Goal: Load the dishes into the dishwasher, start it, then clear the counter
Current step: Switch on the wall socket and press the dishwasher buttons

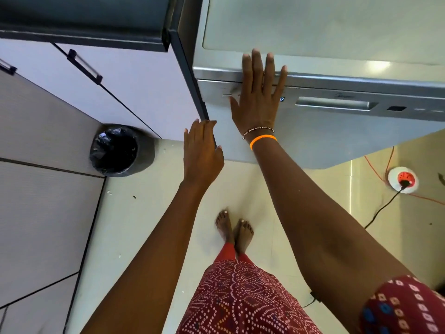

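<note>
The silver dishwasher (pixel 337 131) stands in front of me with its door closed. A small blue digit glows on its control panel (pixel 282 99), left of the recessed door handle (pixel 334 104). My right hand (pixel 258 97) lies flat with straight, spread fingers over the left end of the panel, fingertips reaching the top edge. My left hand (pixel 201 150) is held open with straight fingers beside the dishwasher's left front edge, holding nothing. No dishes are in view.
A black-lined waste bin (pixel 115 150) stands on the floor to the left, against pale cabinet doors (pixel 134 88) with dark handles. A dark counter edge (pixel 84 37) runs above. At the right, a round floor socket (pixel 403 180) with black and orange cables. My bare feet (pixel 234 231) stand close to the dishwasher.
</note>
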